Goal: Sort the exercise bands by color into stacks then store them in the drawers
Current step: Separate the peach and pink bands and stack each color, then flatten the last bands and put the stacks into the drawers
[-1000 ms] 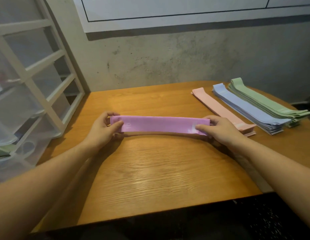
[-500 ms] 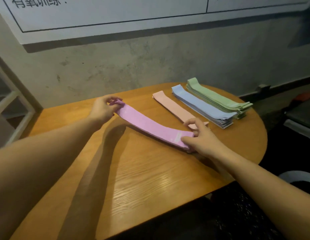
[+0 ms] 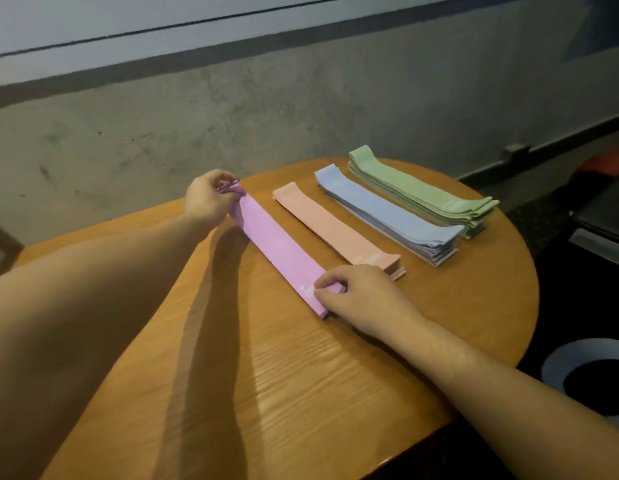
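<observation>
The near half of the round wooden table (image 3: 266,393) is bare wood. Toward its far right edge, the purple band (image 3: 277,251), pink stack (image 3: 332,225), blue stack (image 3: 387,214) and green stack (image 3: 419,190) lie side by side, with narrow gaps between.

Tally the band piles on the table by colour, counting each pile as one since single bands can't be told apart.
Purple pile, held at both ends by the left hand and right hand: 1
Pink pile: 1
Blue pile: 1
Green pile: 1
Total: 4
</observation>
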`<state>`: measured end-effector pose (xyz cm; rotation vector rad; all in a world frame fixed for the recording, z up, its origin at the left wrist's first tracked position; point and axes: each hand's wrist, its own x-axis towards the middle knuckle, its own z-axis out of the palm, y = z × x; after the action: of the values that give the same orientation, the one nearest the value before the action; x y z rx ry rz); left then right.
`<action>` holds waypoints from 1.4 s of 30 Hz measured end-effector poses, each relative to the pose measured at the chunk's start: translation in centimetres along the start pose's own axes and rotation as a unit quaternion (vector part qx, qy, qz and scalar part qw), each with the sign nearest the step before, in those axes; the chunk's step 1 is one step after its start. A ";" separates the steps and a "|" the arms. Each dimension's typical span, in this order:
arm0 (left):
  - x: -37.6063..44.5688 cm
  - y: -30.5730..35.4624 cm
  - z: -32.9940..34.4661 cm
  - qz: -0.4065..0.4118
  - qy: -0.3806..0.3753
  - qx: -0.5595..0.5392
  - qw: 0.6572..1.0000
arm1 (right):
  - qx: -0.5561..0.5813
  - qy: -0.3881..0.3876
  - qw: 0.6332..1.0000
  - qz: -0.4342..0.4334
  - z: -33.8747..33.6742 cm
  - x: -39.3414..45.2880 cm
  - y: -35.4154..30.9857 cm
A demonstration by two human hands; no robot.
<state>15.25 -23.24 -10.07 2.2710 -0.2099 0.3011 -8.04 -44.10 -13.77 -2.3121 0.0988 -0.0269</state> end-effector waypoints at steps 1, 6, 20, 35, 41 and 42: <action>0.1 0.1 0.7 -0.002 -0.004 -0.002 1.000 | -0.008 0.003 1.000 -0.006 0.0 0.0 0.1; 0.2 -0.8 3.8 -0.027 -0.019 0.007 0.999 | -0.043 0.019 0.998 -0.032 0.2 -0.1 0.5; -3.5 -1.3 1.3 -0.014 -0.062 0.047 0.997 | -0.111 -0.012 0.994 -0.013 -1.4 -1.3 -1.3; -18.7 0.3 -15.4 0.054 -0.098 0.091 0.989 | -0.119 -0.050 0.977 -0.167 2.3 -4.7 -14.7; -25.6 -0.5 -24.5 0.050 -0.038 0.140 0.988 | -0.137 -0.075 0.957 -0.244 5.5 -8.3 -22.9; -26.7 -0.7 -26.0 0.047 -0.028 0.149 0.987 | -0.143 -0.076 0.952 -0.258 6.0 -9.1 -24.3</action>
<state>-13.94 -1.79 -1.55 2.5716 -0.3205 0.3365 -15.25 -22.59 0.21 -2.5555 -0.6203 -0.1062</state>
